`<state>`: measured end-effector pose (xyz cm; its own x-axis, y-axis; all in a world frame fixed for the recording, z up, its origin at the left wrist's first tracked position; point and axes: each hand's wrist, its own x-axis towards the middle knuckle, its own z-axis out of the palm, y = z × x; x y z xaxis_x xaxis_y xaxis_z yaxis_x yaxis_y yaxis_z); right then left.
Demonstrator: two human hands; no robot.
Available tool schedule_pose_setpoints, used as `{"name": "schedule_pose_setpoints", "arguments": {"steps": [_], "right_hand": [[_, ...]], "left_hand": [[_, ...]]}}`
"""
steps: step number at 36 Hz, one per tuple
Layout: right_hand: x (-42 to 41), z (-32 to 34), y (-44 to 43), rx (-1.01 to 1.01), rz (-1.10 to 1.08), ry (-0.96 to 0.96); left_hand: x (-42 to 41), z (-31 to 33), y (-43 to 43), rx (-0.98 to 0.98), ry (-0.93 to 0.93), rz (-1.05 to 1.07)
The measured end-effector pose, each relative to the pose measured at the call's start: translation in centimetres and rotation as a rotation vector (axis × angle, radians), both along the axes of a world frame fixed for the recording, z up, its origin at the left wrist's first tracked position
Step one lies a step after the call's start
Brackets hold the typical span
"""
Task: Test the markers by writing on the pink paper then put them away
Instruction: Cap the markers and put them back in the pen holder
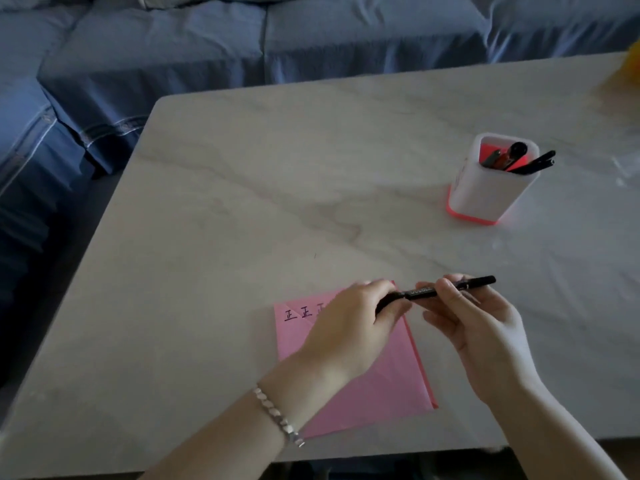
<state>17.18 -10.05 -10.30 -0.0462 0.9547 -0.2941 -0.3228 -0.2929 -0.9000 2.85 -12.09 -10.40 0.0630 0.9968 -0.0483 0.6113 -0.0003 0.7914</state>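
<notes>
a black marker [436, 291] is held level between both hands, just above the near part of the surface [263, 188]. the left hand [349, 327] is curled shut around the marker's left end, so that this end is hidden inside the fingers; whether a cap sits there cannot be told. the right hand [485, 323] is pinched on the barrel, thumb below and fingertips on top, with the right end of the marker sticking out past the fingers. pale lettering is seen on the barrel between the two hands, too blurred to be read. a silver bracelet [277, 415] is worn on the left wrist.

the pink paper [374, 375] is laid flat on the surface under the hands, near the front edge, with a diagonal fold line across it. two written characters and part of a third are seen along its upper left edge; the rest of that row is covered by the left hand.

a white pen holder [491, 188] with a red base is stood upright well apart, further back on the right. several dark markers [519, 159] are leaned inside it, two jutting over its right rim. a blue sofa [242, 39] is set behind the surface.
</notes>
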Motion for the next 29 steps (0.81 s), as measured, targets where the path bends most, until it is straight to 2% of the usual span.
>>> {"name": "schedule_pose_setpoints", "arguments": {"steps": [6, 10, 14, 20, 25, 29], "right_hand": [[3.4, 3.1, 5.1, 0.665, -0.266, -0.552], [6.1, 5.8, 9.8, 0.861, -0.435, -0.637], [7.0, 6.1, 14.1, 0.832, -0.501, -0.753], [5.8, 2.9, 18.0, 0.525, -0.202, -1.024], [5.4, 3.2, 18.0, 0.487, -0.144, -1.126], [5.8, 3.2, 17.8, 0.513, -0.193, -1.281]], "left_hand": [[0.8, 0.7, 4.5, 0.009, 0.085, 0.038], [0.5, 0.7, 6.3, -0.073, 0.033, 0.084], [0.3, 0.7, 6.5, -0.203, -0.065, 0.098], [-0.7, 0.4, 5.8, -0.256, -0.082, 0.095], [-1.6, 0.3, 5.4, -0.252, -0.126, 0.126], [-1.6, 0.6, 5.3, -0.234, -0.138, 0.137]]}}
